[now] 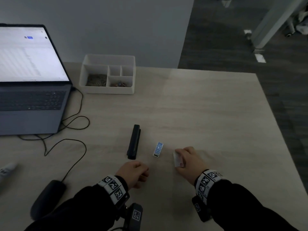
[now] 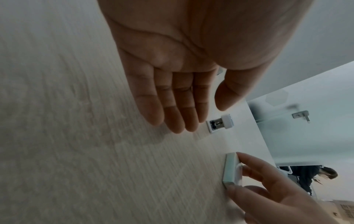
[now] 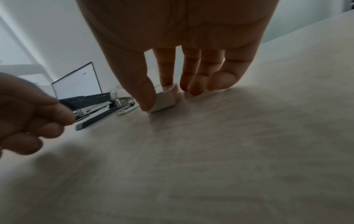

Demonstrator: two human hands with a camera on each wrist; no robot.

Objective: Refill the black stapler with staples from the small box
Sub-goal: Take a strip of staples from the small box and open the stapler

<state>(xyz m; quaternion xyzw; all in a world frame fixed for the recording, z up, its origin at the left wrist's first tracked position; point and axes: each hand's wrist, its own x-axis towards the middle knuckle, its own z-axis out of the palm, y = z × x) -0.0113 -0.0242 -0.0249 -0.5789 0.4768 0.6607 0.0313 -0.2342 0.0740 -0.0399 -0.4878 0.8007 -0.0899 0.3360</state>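
Two hands low: right hand (image 1: 188, 160) fingers pinch box sleeve (image 2: 230, 170); left hand (image 1: 133, 172) released; laptop (image 1: 31, 90) beyond stapler (image 1: 134, 141).

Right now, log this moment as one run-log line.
left hand: empty, above table | right hand: pinches small white box part | stapler: untouched | blue staple box: between stapler and right hand

Head view: dim and underexposed, cool grey cast. The laptop screen (image 1: 28, 54) at 10 o'clock is the brightest area and blown out, its text unreadable. Straight lines bow toward the edges. Both wrist views are brighter, soft with motion blur; the table (image 3: 210, 151) grain smears, and soft shadows lie beneath both hands.
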